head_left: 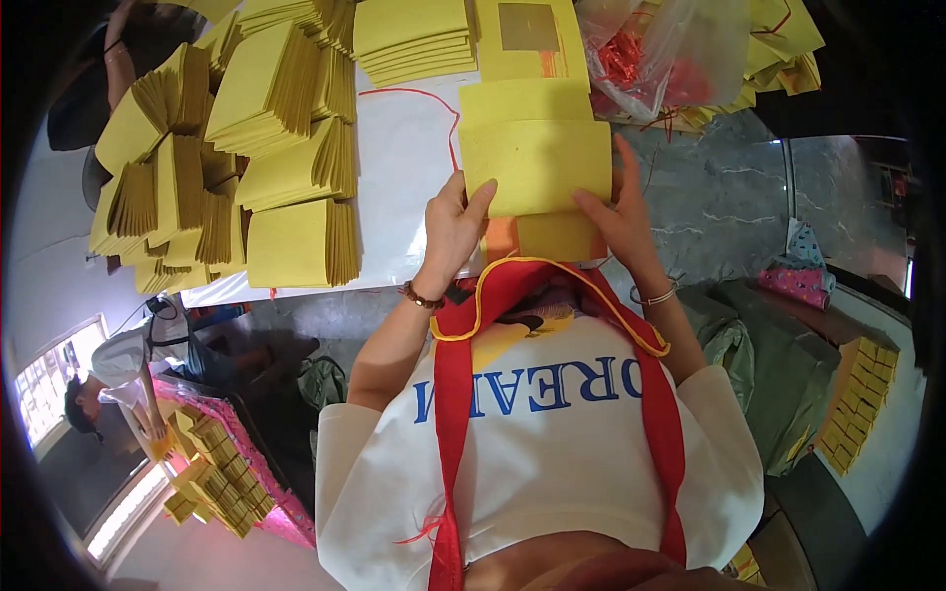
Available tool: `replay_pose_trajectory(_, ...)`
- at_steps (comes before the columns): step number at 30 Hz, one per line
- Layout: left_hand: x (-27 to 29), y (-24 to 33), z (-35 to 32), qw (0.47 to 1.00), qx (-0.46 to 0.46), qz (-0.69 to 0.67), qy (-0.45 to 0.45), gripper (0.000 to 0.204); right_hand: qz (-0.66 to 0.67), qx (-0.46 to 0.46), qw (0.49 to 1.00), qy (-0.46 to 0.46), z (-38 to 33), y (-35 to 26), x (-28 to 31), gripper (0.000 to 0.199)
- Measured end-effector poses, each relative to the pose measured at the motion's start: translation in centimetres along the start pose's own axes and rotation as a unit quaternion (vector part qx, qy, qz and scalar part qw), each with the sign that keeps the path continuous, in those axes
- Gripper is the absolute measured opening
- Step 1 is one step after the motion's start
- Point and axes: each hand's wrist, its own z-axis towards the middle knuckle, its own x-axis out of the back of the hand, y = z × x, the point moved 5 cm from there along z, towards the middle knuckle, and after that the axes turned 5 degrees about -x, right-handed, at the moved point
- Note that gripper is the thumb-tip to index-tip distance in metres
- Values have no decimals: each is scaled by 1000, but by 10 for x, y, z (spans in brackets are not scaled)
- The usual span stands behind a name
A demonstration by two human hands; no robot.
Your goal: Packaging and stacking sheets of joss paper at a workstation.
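Both my hands grip a folded sheet of yellow paper by its lower corners. My left hand pinches the left corner, thumb on top. At the right corner, my right hand has its thumb on the paper and its fingers along the side edge. More yellow paper with an orange patch lies just below, close to my red apron. From the left hand a thin red string curves up and left over the white table. Beyond the held sheet lies a yellow sheet with a grey-brown square.
Many yellow folded paper bundles crowd the table's left side, with a flat stack at the back. A clear plastic bag with red strings sits back right. Another person handles yellow bundles at lower left. A green sack stands right.
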Motion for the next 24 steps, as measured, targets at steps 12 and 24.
replay_pose_trajectory(12,0,8,17,999,18,31,-10,26,-59,-65,995,-38,11,23,0,32)
replay_pose_trajectory(24,-2,16,15,999,23,-21,20,24,-85,-67,994,-5,20,31,-1,31)
